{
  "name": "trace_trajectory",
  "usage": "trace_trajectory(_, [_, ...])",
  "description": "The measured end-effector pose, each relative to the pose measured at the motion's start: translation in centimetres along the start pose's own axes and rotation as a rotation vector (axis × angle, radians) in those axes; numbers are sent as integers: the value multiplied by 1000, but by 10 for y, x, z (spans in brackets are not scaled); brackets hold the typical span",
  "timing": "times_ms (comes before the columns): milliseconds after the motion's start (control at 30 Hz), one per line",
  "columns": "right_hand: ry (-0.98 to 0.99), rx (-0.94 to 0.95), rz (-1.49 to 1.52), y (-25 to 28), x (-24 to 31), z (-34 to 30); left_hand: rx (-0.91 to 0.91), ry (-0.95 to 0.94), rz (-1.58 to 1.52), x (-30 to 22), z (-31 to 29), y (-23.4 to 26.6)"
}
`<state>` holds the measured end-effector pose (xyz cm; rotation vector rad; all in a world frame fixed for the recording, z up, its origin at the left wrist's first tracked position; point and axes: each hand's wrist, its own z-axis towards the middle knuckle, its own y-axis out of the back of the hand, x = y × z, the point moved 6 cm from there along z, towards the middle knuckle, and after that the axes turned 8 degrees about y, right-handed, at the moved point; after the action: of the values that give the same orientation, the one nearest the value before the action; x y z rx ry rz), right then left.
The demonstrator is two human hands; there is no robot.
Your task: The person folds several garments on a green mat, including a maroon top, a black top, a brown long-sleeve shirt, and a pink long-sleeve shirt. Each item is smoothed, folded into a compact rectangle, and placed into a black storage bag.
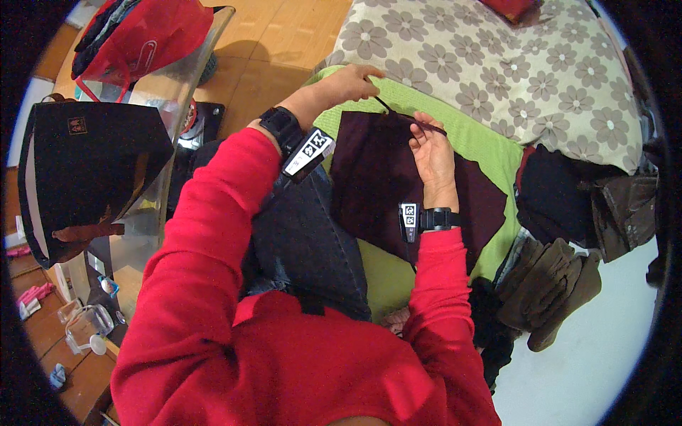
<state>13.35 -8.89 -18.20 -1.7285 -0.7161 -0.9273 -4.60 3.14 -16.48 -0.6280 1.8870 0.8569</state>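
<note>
Maroon cloth, one piece, lies under my right hand and on the near side of my left hand, over one green cover. My left arm is bent, with the back of the hand up; my right palm is turned upward. The right fingers are closed on one dark band. One cord meets the left fingertips; whether they pinch it, I cannot tell. Left of my grip are two bags, one red, one black.
</note>
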Motion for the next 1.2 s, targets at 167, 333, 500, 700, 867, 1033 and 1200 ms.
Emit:
trace_trajectory(167, [-7, 49, 79, -5, -3, 0, -140, -487, 579, -23, -15, -15])
trace_trajectory(333, [-30, 36, 92, -2, -9, 0, -268, -587, 729, -21, -21, -21])
trace_trajectory(500, [-30, 65, 77, -9, -13, -4, -456, -538, 770, -23, -24, -18])
trace_trajectory(700, [-60, 90, 73, -24, -25, -21, -713, -464, 948, -27, -30, -23])
trace_trajectory(867, [-58, 26, 53, -32, -31, -35, -767, -449, 1041, -28, -28, -26])
trace_trajectory(1033, [-67, -15, -30, -36, -33, -42, -766, -459, 1083, -27, -24, -30])
trace_trajectory(1200, [-106, -67, -37, -30, -40, -47, -744, -512, 1082, -23, -20, -34])
